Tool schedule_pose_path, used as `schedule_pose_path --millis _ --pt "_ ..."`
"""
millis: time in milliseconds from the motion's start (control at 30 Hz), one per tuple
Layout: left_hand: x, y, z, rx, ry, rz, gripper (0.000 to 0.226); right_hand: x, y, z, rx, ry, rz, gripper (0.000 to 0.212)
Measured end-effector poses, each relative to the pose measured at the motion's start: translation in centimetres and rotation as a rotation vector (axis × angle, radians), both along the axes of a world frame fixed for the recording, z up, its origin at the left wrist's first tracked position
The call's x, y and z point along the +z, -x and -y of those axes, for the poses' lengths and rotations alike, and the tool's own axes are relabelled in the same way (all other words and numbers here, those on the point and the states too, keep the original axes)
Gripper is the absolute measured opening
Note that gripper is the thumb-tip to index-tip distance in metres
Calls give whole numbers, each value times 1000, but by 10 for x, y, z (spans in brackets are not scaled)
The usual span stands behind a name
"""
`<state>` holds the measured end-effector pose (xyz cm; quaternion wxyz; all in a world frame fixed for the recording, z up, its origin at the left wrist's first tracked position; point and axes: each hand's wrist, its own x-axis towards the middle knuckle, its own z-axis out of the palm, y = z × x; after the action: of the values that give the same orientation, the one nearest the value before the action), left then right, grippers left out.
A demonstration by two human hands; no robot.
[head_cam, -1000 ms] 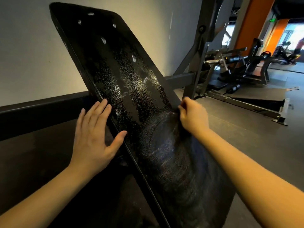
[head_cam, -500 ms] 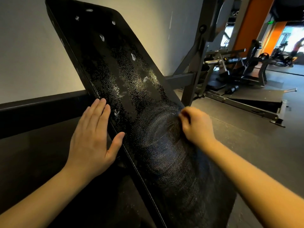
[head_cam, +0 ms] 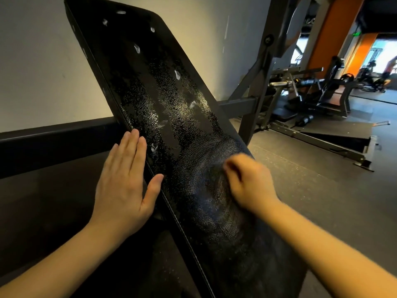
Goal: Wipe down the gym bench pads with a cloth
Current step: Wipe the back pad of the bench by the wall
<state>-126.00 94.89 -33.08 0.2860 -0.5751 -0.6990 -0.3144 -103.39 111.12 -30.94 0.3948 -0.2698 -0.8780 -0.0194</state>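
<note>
Bench pad: the black bench pad stands tilted in front of you, its top end up left by the wall and its lower end running down to the right, past your forearms.
Pad surface: the upper and middle part is covered in droplets, with a few white foam spots; the lower part shows duller swirl marks.
Left grip: your left grip is spread flat, fingers straight and together, against the pad's left edge, the thumb lying on the pad's face.
Right grip: your right grip is on the pad's face just above the swirl marks, fingers curled under; it is blurred, so you cannot tell whether it is clamped on anything.
Cloth: it cannot be made out under or in that blurred grip.
Frame: a dark steel upright rises just behind the pad's right edge.
Surroundings: dark rubber floor, more gym machines further right, an orange pillar behind them.
</note>
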Motion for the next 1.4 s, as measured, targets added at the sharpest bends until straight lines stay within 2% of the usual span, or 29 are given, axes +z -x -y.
schedule_pose_path --millis 133,200,267,367,467,533,667,800,867,933,1033,1133,1200,1300,1400 --pt "-2 -1 2 22 41 5 76 42 52 -74 -344 140 -33 19" --pt "0 2 4 30 61 -14 78 46 63 -65 -390 148 -55 18" --pt "1 3 6 15 69 -13 79 30 54 -32 -290 169 -99 15" --pt "0 2 6 -25 60 36 82 -14 14 46 -17 177 -114 10" --pt "-2 -3 4 -54 59 95 86 -40 -24 98 225 122 5 12" --pt "-3 -6 3 -63 63 123 87 -35 -24 92 293 31 70 15" --pt "-3 -7 4 -59 74 128 87 13 48 29 181 -71 67 21" --pt "1 -6 7 -25 105 80 88 80 129 -24 -62 1 -36 19" --pt "3 -4 8 -14 113 63 88 84 137 -22 -117 33 -57 20" --pt "3 -4 9 -18 111 67 88 63 118 2 -64 28 -79 20" --pt "1 -4 7 -39 87 91 88 4 55 58 159 32 -71 15" --pt "-1 -5 5 -60 76 128 88 -36 -17 96 341 43 31 10" --pt "-2 -6 3 -70 70 142 87 -38 -34 92 420 -38 131 14" --pt "-3 -7 3 -80 64 145 87 -12 7 61 408 -158 187 14" --pt "0 -8 6 -73 80 149 87 37 92 20 244 -166 44 23"
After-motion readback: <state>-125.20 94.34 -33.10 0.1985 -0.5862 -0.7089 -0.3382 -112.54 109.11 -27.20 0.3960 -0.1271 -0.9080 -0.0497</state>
